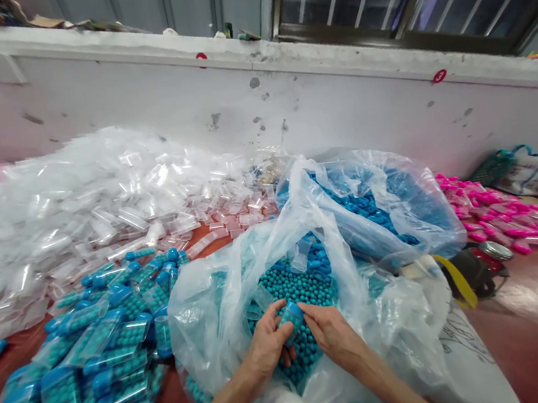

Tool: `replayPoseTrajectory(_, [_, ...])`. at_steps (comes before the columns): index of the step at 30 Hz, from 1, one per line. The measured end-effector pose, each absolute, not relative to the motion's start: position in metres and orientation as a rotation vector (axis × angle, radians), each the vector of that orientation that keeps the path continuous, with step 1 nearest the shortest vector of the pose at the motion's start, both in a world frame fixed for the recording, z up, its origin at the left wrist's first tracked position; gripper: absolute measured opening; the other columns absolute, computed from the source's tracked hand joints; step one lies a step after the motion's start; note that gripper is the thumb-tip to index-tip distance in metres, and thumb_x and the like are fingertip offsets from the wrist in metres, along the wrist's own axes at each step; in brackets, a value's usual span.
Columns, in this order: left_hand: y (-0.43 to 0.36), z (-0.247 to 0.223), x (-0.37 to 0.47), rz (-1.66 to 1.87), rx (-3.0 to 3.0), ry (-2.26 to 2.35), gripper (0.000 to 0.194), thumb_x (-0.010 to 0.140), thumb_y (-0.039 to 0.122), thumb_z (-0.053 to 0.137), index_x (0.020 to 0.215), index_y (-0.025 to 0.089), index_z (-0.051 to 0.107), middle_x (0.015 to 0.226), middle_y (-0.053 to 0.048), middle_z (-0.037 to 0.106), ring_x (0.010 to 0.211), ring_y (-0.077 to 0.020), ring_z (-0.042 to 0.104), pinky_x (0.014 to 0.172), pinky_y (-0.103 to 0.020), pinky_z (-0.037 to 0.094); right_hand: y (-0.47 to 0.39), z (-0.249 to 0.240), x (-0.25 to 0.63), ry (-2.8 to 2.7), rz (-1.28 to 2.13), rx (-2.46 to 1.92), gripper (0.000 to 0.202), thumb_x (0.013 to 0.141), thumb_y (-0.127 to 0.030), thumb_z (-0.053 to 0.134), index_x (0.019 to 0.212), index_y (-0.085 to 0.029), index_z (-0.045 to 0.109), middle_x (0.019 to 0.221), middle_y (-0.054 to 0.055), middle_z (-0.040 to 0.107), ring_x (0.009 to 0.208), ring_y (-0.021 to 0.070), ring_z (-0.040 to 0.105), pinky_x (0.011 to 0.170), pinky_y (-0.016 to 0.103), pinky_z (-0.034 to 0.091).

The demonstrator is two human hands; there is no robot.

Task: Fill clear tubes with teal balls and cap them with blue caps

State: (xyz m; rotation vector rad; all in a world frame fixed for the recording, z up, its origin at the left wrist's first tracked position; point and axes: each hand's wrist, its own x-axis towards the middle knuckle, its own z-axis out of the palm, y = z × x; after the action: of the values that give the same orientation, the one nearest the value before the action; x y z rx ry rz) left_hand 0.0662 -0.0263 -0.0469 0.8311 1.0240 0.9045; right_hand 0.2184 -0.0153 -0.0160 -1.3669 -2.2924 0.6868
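Teal beads (306,283) fill a clear plastic bag (202,292) at the centre, with blue pieces at its far side. Above the beads, my left hand (268,341) is closed around a small clear tube of beads with a blue cap (292,314). From the right, my right hand (329,330) pinches the cap side of that tube between thumb and fingers. On the red surface to the left lies a pile of filled, blue-capped bead tubes (112,339).
Empty clear tubes (110,191) are heaped at the back left. Behind the bead bag, another bag (431,204) holds blue caps. Pink items (518,211) and a yellow strap (457,281) are at the right. A wall (143,106) stands behind.
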Motion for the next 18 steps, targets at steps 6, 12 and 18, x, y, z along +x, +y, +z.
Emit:
replayPoseTrajectory(6, [-0.029,-0.044,0.069,0.91,0.787,1.051,0.068,0.064,0.039,0.064,0.122,0.013,0.041,0.057,0.005,0.054,0.036,-0.0074,0.046,0.032,-0.017,0.03,-0.014,-0.016,0.215,-2.291,0.708,-1.301,0.03,0.089,-0.021,0.031,0.078,-0.017,0.059,0.062,0.0,0.057,0.056,0.0119,0.05,0.056,0.021,0.036])
replayPoseTrajectory(12, [-0.031,-0.046,0.074,0.999,0.76,1.14,0.047,0.064,0.04,0.061,0.104,0.016,0.05,0.056,0.006,0.05,0.031,-0.0048,0.04,0.029,-0.017,0.025,-0.015,-0.015,0.216,-2.32,0.71,-1.198,0.03,0.091,-0.022,0.03,0.088,-0.019,0.06,0.068,0.001,0.057,0.064,0.0129,0.052,0.063,0.023,0.039])
replayPoseTrajectory(18, [-0.028,-0.039,0.063,0.869,0.837,1.122,0.05,0.062,0.043,0.062,0.103,0.019,0.046,0.057,0.007,0.051,0.034,-0.0091,0.05,0.033,-0.018,0.032,-0.008,-0.022,0.224,-2.035,0.982,-1.275,0.022,0.079,-0.022,0.051,0.097,-0.021,0.062,0.08,0.002,0.059,0.073,0.0148,0.055,0.068,0.027,0.045])
